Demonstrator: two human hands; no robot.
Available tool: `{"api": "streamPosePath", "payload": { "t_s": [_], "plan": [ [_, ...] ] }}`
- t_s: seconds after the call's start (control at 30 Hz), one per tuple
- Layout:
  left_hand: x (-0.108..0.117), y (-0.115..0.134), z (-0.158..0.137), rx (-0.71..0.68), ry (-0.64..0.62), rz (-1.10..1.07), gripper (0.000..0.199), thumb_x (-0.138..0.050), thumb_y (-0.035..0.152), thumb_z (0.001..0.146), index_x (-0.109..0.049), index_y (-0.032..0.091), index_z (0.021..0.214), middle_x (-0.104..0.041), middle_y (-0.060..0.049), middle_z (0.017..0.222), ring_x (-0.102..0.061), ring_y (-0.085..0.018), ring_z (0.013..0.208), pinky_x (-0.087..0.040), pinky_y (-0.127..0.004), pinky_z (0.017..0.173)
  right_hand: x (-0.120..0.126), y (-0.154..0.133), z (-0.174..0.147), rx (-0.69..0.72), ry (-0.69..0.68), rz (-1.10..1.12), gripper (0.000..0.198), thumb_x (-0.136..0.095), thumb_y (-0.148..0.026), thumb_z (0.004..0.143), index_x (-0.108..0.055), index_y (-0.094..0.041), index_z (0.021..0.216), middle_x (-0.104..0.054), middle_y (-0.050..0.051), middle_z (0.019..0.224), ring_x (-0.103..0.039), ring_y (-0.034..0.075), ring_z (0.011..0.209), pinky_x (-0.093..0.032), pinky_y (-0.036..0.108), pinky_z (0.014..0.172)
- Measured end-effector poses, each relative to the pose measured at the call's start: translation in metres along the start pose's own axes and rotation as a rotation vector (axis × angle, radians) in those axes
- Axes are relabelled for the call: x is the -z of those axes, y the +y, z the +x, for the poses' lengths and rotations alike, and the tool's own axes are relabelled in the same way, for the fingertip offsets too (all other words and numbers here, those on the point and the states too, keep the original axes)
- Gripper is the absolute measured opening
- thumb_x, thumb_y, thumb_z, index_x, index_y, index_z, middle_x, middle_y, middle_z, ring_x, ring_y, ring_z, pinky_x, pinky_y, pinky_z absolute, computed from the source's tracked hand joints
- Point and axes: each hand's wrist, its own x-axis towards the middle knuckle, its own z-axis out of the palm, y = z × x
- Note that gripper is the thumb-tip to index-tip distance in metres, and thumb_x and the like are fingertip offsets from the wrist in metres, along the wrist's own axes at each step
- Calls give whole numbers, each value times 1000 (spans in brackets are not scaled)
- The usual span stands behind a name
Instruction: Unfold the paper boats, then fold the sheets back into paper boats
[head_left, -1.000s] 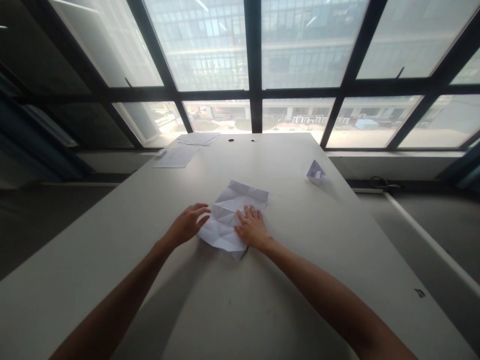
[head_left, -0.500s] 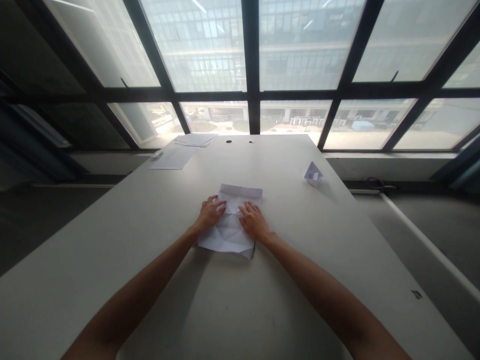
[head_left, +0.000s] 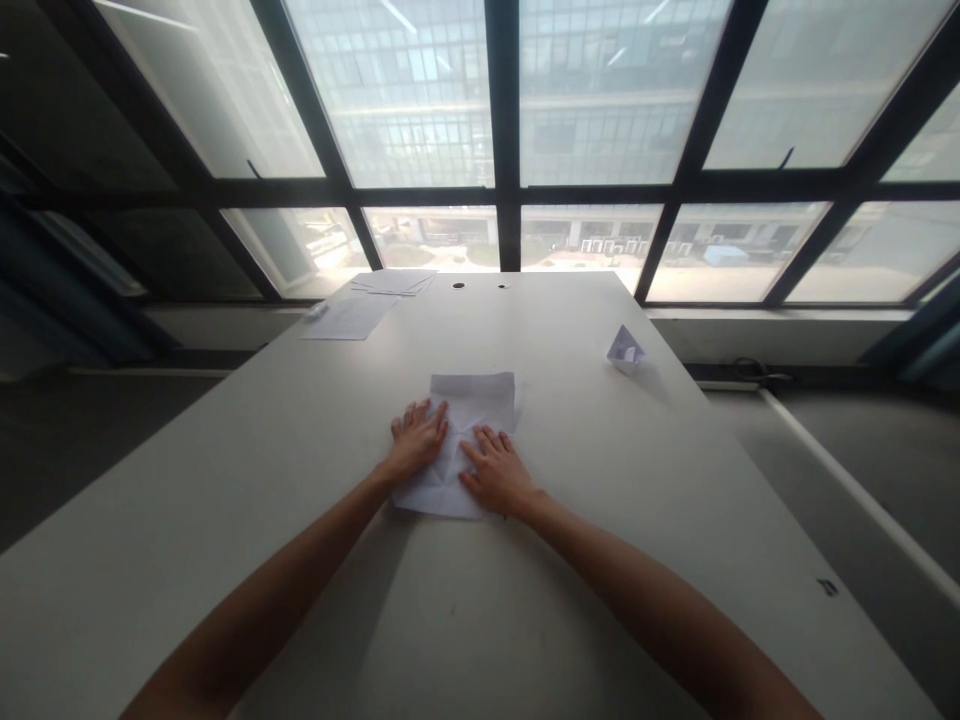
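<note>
A creased sheet of white paper (head_left: 472, 397) lies on the white table in front of me, with fold lines across it and a second edge showing at its right side. My left hand (head_left: 417, 438) rests on the paper's left edge, fingers spread and pointing away from me. On its right half lies my right hand (head_left: 496, 472), palm down with the fingers stretched out flat. Both hands press on the sheet, and neither grips it. Parts of the paper are hidden under my palms.
A folded paper boat (head_left: 625, 350) stands to the right on the table (head_left: 600, 480). Several flat sheets (head_left: 349, 317) lie at the far left, beside a small crumpled clear item (head_left: 316, 312). Two round holes (head_left: 458, 286) are near the far edge. Large windows rise behind.
Both hands have slid a little toward me over the paper, the right one also leftward. The paper's far part now lies flatter, and its top edge has shifted slightly left.
</note>
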Motion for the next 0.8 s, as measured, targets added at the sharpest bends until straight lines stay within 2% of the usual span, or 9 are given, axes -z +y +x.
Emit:
{"api": "streamPosePath", "payload": {
  "t_s": [0.07,0.1,0.13,0.17,0.27,0.4,0.57,0.7,0.8],
  "plan": [
    [7,1,14,-42,-147,20,55,-33,37,98,-39,18,148,-29,-22,157,-19,-45,145,-17,-75,104,-2,-3,-2,-7,-15,-21,56,-49,-44,96,-41,-18,145,-31,18,157,-22,28,147,-15,49,118],
    [11,4,23,-54,-219,17,54,-36,34,96,-42,16,146,-30,-23,156,-20,-46,144,-15,-77,104,-2,-5,-1,-13,-18,-27,57,-48,-45,96,-40,-18,145,-30,18,157,-21,28,147,-14,49,118],
    [13,11,33,-76,-303,1,53,-40,31,94,-46,15,144,-31,-25,155,-23,-47,143,-17,-78,102,-2,-6,0,-18,-20,-30,58,-48,-45,96,-40,-17,145,-29,18,158,-21,29,147,-14,50,118],
    [15,21,42,-109,-323,-17,50,-41,29,93,-50,17,141,-33,-23,154,-26,-45,143,-19,-75,104,-2,-7,2,-18,-22,-29,58,-47,-45,96,-39,-16,146,-28,19,158,-20,29,147,-14,51,118],
    [10,58,65,-190,-328,-62,48,-38,33,95,-49,29,141,-35,-10,156,-26,-32,146,-24,-57,114,-1,-11,4,-9,-15,-21,57,-46,-42,96,-40,-13,145,-29,20,157,-18,31,148,-14,53,118],
    [-10,94,70,-165,-247,-95,56,-27,44,100,-27,29,154,-15,-9,163,-12,-37,149,-16,-68,111,3,-16,-13,67,-15,-4,55,-50,-38,95,-44,-12,143,-33,19,155,-19,30,147,-18,51,118],
    [-18,92,63,-132,-144,-124,59,-26,54,98,-27,34,154,-17,-3,163,-7,-38,149,-8,-67,113,9,-27,-47,240,-62,6,57,-51,-45,95,-44,-16,143,-36,18,154,-23,30,146,-20,51,117],
    [-10,90,69,-64,-213,-166,60,-34,55,95,-29,37,152,-16,-3,164,-5,-46,147,-9,-73,109,7,-37,-55,289,-90,2,63,-46,-49,96,-37,-12,147,-34,21,154,-24,31,146,-21,51,117],
    [-8,101,75,31,-238,-210,55,-34,49,97,-35,33,150,-20,-10,162,-9,-51,144,-13,-76,104,4,-44,-52,330,-94,22,75,-46,-56,94,-34,-5,148,-35,24,153,-26,32,145,-21,48,118]
  ]
}}
